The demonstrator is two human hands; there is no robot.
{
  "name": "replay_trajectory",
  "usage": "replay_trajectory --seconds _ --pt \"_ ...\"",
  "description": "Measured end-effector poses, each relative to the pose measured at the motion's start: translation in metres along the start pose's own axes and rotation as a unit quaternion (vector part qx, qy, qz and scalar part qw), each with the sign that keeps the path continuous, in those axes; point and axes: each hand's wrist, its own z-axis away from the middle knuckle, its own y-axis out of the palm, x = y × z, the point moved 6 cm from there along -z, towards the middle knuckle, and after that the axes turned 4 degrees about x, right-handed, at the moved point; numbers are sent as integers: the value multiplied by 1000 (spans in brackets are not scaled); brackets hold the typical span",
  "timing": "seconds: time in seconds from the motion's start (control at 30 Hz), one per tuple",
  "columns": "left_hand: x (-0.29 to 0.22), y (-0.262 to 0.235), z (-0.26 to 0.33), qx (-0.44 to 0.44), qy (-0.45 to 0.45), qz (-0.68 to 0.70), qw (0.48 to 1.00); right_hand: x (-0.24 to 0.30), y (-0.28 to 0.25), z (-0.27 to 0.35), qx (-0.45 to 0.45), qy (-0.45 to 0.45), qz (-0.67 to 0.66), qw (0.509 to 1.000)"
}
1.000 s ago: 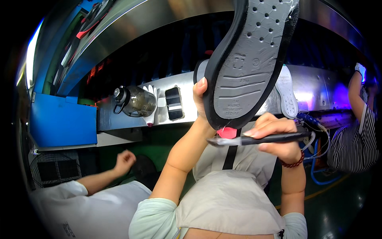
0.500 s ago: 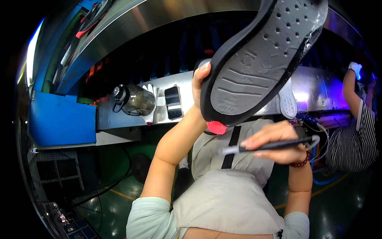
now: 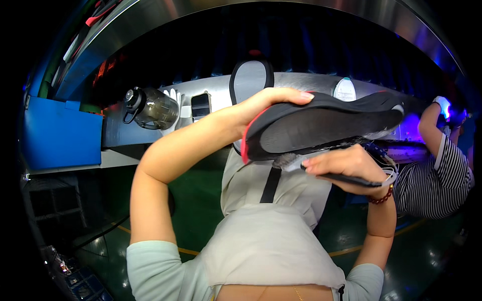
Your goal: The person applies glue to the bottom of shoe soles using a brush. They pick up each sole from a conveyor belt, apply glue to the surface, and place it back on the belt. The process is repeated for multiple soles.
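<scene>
Nearest, the fingers of the right hand (image 3: 351, 168) curl round a slim, smooth black-handled brush (image 3: 295, 163) with greyish bristles, its tip just beside the near edge of the sole, contact impossible to tell. Beyond it, the left hand (image 3: 273, 103) clamps the left end of a curved, matte black shoe sole (image 3: 316, 128), tilted in mid-air, with a smooth grey inset and red rim. Farther, the shiny metal bench (image 3: 301, 81) carries, left to right, a rounded translucent dark bottle (image 3: 158, 108), a flat rectangular phone (image 3: 201, 105) and a grey-faced, black-rimmed oval sole (image 3: 251, 80).
</scene>
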Motion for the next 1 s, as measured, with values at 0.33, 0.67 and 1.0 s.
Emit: replay_trajectory --seconds 0.33,0.67,1.0 --pt "-4 -13 26 -80 -26 -30 996 0 3 19 106 28 132 985" --pt "-9 -21 47 -101 -5 4 995 8 -15 29 -2 -14 183 983" --pt "-15 -42 70 -97 29 -10 995 -1 -39 41 -130 36 159 978"
